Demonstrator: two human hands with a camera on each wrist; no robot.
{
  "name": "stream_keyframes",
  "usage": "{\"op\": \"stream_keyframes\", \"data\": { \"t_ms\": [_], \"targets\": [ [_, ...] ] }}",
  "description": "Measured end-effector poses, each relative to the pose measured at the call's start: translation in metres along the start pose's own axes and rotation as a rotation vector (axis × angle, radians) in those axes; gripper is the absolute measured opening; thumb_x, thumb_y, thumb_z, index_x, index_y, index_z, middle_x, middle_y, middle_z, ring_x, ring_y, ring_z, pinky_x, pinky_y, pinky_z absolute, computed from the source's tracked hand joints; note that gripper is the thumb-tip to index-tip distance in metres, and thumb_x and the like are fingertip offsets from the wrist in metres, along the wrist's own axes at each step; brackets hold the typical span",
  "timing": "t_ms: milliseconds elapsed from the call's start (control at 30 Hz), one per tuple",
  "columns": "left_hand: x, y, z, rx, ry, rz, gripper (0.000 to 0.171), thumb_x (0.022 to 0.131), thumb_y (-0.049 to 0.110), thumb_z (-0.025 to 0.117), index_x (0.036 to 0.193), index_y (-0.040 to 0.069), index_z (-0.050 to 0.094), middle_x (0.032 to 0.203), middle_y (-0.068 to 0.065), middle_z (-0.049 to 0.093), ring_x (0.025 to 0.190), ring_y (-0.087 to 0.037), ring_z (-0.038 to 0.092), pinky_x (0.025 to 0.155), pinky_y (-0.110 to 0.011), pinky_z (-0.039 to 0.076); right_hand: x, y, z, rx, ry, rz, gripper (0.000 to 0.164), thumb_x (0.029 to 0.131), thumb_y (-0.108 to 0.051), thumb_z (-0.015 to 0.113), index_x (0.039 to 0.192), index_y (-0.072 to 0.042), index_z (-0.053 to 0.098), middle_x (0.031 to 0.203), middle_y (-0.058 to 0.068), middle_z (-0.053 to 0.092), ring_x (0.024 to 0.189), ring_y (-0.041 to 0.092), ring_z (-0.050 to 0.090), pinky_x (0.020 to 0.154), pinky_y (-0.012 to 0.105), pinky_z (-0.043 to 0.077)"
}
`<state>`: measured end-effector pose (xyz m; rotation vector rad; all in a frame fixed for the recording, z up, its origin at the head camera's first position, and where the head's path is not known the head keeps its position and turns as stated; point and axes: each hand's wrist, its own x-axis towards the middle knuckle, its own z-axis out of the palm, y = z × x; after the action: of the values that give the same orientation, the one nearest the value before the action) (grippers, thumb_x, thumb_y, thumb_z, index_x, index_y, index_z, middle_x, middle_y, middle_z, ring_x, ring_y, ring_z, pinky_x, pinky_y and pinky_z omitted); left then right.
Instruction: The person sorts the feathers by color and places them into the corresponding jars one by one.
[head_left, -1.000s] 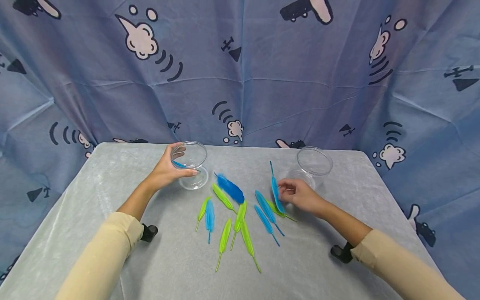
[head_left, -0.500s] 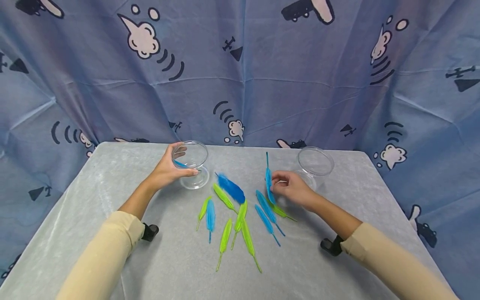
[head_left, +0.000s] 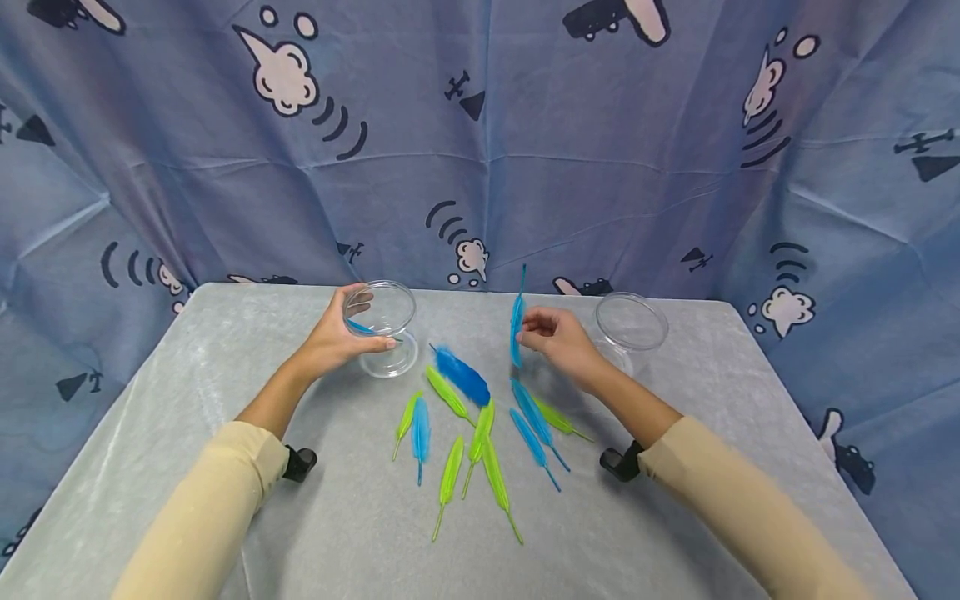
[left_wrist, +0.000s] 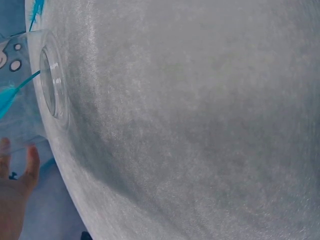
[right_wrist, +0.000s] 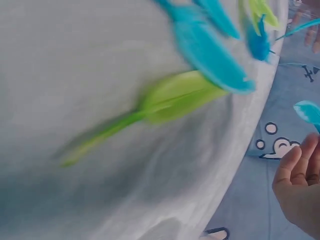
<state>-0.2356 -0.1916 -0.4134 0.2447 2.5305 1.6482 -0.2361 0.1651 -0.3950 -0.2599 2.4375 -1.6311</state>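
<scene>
Slender bright-blue feather (head_left: 517, 321): pinched in the right hand (head_left: 558, 340), fingertips and thumb together on its vane. As to good handling, I judge that a light grip nearer the bare quill would spare the barbs, with the wrist moved slowly against flutter. Position: just off the fingertips, on the hand's left side, near upright, quill uppermost, between the two vessels.

Left hand (head_left: 330, 333): clamped round a clear, round, wide-mouthed jar (head_left: 397, 333), thumb on the near side; another blue feather (left_wrist: 7, 97) is inside. The jar is best kept steady.

Second clear, round jar (head_left: 628, 340): beyond the right hand, to its right. Lime-green feathers (head_left: 450, 471), more bright-blue feathers (head_left: 530, 404) and one fluffy dark-blue feather (head_left: 461, 377) lie on the grey cloth-covered worktop (head_left: 315, 517).
</scene>
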Motion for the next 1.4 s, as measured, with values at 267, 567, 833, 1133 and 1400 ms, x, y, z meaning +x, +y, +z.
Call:
{"op": "stream_keyframes", "data": {
  "t_ms": [267, 567, 833, 1133, 1400],
  "targets": [
    [0.000, -0.001, -0.002, -0.013, -0.002, 0.001, 0.104, 0.080, 0.023, 0.086, 0.155, 0.011, 0.015, 0.157, -0.017, 0.029, 0.146, -0.033, 0.027, 0.108, -0.055, 0.039, 0.022, -0.023, 0.020, 0.054, 0.019, -0.029, 0.019, 0.095, -0.004, 0.064, 0.113, 0.002, 0.065, 0.100, 0.014, 0.064, 0.101, 0.044, 0.062, 0.084, 0.038, 0.054],
    [0.000, -0.003, 0.000, -0.019, -0.007, 0.008, 0.104, 0.080, 0.023, 0.086, 0.155, 0.012, 0.016, 0.157, -0.016, 0.029, 0.147, -0.031, 0.026, 0.107, -0.054, 0.040, 0.036, -0.055, 0.041, 0.114, 0.020, -0.085, 0.017, 0.095, -0.006, 0.063, 0.110, 0.000, 0.066, 0.100, 0.014, 0.064, 0.093, 0.026, 0.067, 0.092, 0.045, 0.053],
    [0.000, -0.004, 0.000, -0.023, -0.007, 0.016, 0.103, 0.080, 0.024, 0.085, 0.155, 0.013, 0.016, 0.157, -0.016, 0.029, 0.146, -0.031, 0.026, 0.107, -0.054, 0.040, 0.046, -0.075, 0.061, 0.190, 0.028, -0.105, 0.015, 0.096, -0.006, 0.063, 0.109, -0.001, 0.067, 0.096, 0.011, 0.066, 0.096, 0.027, 0.067, 0.089, 0.039, 0.054],
    [0.001, -0.005, -0.002, -0.041, -0.002, 0.014, 0.100, 0.081, 0.020, 0.084, 0.154, 0.011, 0.017, 0.156, -0.016, 0.030, 0.146, -0.031, 0.027, 0.107, -0.055, 0.039, 0.057, -0.095, 0.087, 0.216, 0.038, -0.123, 0.015, 0.096, -0.007, 0.064, 0.110, -0.001, 0.068, 0.097, 0.010, 0.066, 0.096, 0.024, 0.067, 0.094, 0.044, 0.053],
    [0.003, -0.004, -0.003, -0.048, -0.005, 0.009, 0.099, 0.081, 0.020, 0.084, 0.153, 0.010, 0.017, 0.156, -0.017, 0.031, 0.145, -0.031, 0.028, 0.106, -0.054, 0.041, 0.063, -0.099, 0.105, 0.164, 0.056, -0.154, 0.014, 0.094, -0.005, 0.064, 0.106, -0.001, 0.070, 0.092, 0.006, 0.064, 0.089, 0.018, 0.061, 0.079, 0.031, 0.051]
  ]
}}
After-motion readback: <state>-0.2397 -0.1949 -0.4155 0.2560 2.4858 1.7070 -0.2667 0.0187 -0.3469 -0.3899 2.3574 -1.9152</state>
